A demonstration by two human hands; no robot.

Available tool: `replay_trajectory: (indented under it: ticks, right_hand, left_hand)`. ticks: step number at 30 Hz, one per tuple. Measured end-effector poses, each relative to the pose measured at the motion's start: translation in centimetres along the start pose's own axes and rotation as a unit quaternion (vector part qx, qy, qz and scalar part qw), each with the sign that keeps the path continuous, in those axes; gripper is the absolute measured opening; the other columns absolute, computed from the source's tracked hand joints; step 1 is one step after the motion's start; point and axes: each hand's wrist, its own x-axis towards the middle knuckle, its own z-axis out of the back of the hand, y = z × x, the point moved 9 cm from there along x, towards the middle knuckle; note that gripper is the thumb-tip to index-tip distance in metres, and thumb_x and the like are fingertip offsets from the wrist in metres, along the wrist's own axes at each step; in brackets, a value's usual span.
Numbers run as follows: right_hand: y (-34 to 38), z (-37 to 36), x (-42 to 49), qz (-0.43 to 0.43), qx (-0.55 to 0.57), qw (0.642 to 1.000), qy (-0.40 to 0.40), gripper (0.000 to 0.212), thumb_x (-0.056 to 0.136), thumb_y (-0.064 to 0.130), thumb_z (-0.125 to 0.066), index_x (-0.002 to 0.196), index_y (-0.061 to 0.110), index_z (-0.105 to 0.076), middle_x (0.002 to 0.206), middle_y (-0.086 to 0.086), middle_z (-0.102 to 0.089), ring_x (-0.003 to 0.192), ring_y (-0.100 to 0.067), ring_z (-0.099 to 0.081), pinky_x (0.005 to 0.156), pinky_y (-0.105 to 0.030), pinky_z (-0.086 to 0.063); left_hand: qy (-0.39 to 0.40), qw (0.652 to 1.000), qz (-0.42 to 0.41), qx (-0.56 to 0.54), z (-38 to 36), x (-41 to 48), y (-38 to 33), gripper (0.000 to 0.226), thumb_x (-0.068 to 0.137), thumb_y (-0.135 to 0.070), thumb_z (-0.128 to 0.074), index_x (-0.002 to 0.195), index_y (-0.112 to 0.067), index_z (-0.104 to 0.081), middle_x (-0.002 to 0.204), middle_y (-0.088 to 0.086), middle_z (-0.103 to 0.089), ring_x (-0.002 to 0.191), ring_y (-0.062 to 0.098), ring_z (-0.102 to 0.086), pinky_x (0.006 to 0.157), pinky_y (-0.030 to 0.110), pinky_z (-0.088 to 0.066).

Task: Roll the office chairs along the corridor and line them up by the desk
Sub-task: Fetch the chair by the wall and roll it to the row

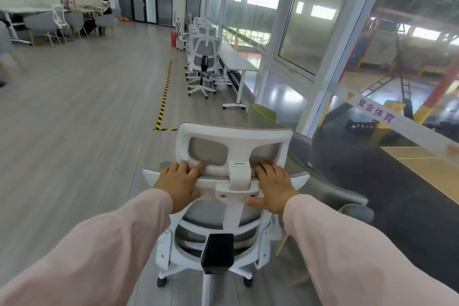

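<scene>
A white office chair (233,136) with grey mesh and a headrest stands right in front of me, its back toward me. My left hand (180,185) grips the top edge of its backrest left of the headrest post, fingers over the rim, thumb behind. My right hand (270,187) grips the same edge on the right. Ahead on the right, a row of several matching white chairs (203,57) stands lined up beside a long white desk (236,59) along the glass wall.
Yellow-black floor tape (165,92) runs down the corridor left of the chair row. A green chair (264,112) and grey chairs (330,191) sit close on my right by the glass wall. Tables and grey chairs (44,25) stand far left. A red extinguisher (173,38) stands by a pillar.
</scene>
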Motion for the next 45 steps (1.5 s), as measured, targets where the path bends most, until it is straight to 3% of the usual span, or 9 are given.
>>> replay_trajectory:
  ticks: [15, 36, 45]
  right_hand:
    - [-2.2, 0.5, 30.3, -0.049, 0.013, 0.999, 0.018, 0.1, 0.077, 0.065, -0.058, 0.15, 0.024, -0.003, 0.156, 0.002, -0.006, 0.145, -0.021, 0.0, 0.119, -0.042, -0.002]
    - [-9.4, 0.0, 76.9, 0.041, 0.063, 0.997, 0.021, 0.099, 0.077, 0.066, -0.058, 0.15, 0.025, -0.005, 0.156, 0.004, -0.005, 0.145, -0.019, 0.003, 0.117, -0.042, -0.001]
    - [-11.0, -0.1, 97.3, 0.035, 0.064, 0.997, 0.015, 0.1, 0.077, 0.066, -0.058, 0.151, 0.025, -0.005, 0.157, 0.004, -0.005, 0.145, -0.018, 0.004, 0.117, -0.042, -0.001]
  left_hand:
    - [-0.001, 0.999, -0.035, -0.004, -2.3, 27.7, 15.2, 0.064, 0.09, -0.051, -0.04, 0.143, -0.032, -0.01, 0.127, 0.007, -0.043, 0.117, 0.028, -0.039, 0.104, 0.041, -0.031]
    - [0.047, 0.996, 0.068, 0.031, -6.5, 67.5, 34.3, 0.07, 0.091, -0.051, -0.041, 0.146, -0.03, -0.004, 0.129, 0.007, -0.039, 0.12, 0.028, -0.038, 0.108, 0.04, -0.028]
    - [0.033, 0.997, 0.067, 0.035, -8.3, 85.2, 44.4, 0.07, 0.091, -0.052, -0.041, 0.147, -0.03, -0.005, 0.127, 0.007, -0.04, 0.118, 0.029, -0.039, 0.105, 0.04, -0.029]
